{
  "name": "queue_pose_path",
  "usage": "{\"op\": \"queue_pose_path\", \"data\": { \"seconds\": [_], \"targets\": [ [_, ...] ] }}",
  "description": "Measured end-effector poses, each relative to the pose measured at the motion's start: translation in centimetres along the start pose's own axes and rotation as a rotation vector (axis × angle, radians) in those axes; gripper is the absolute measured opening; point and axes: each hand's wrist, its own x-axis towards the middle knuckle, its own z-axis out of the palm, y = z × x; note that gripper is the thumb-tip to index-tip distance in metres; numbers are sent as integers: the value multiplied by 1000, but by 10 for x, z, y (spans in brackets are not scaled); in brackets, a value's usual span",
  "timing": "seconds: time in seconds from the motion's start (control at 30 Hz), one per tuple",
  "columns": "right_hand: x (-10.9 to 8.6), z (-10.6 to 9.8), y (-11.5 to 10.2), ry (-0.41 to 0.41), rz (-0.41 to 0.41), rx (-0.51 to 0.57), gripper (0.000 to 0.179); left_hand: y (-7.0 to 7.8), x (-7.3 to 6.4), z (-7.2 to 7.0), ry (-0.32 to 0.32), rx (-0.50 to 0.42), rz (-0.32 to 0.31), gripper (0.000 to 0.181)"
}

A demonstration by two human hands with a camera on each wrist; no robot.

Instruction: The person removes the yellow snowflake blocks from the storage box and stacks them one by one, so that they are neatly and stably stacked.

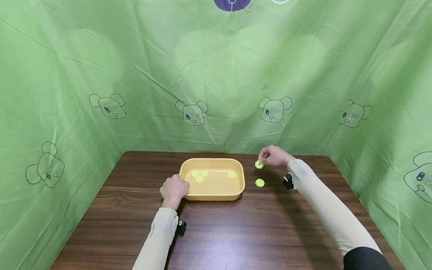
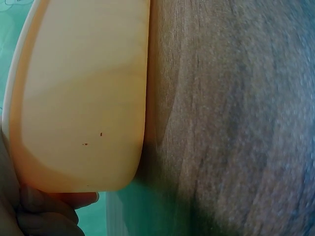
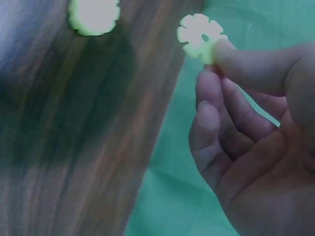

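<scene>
My left hand (image 1: 174, 189) grips the left end of a shallow yellow plastic tub (image 1: 214, 197), fingers curled at its rim. In the left wrist view, fingertips (image 2: 47, 211) hook round the tub's end wall (image 2: 88, 98). Beyond the tub's right side, my right hand (image 1: 275, 155) pinches a yellow-green flower-shaped disc (image 3: 201, 35) with a small centre hole between thumb and fingertips, raised above the table. A second such disc (image 1: 260, 183) lies on the table nearer me. Inside the tub, several discs (image 1: 200, 176) cluster at the left and one disc (image 1: 231, 174) sits at the right.
The dark wooden table (image 1: 216, 232) carries the tub near its far edge. A green curtain (image 1: 229, 75) with bear-head outlines hangs behind it and along both sides.
</scene>
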Motion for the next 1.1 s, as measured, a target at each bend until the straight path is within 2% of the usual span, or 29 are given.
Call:
{"op": "queue_pose_path", "data": {
  "seconds": [0.2, 0.33, 0.63, 1.0, 1.1],
  "targets": [
    [-8, 18, 18, -122, 41, 77, 6, 0, 0, 1, 7, -1, -2, 29],
    [-10, 31, 23, -166, 47, 109, 7, -1, 0, 1, 5, -2, -8, 30],
    [-11, 45, 25, -164, 91, 153, 5, 0, 1, 1, 11, 4, -2, 31],
    [-9, 54, 30, -145, 149, 154, 4, 0, 3, 2, 5, 7, 0, 30],
    [-9, 54, 32, -136, 126, 133, 5, 0, 3, 2, 6, 6, 1, 29]
  ]
}}
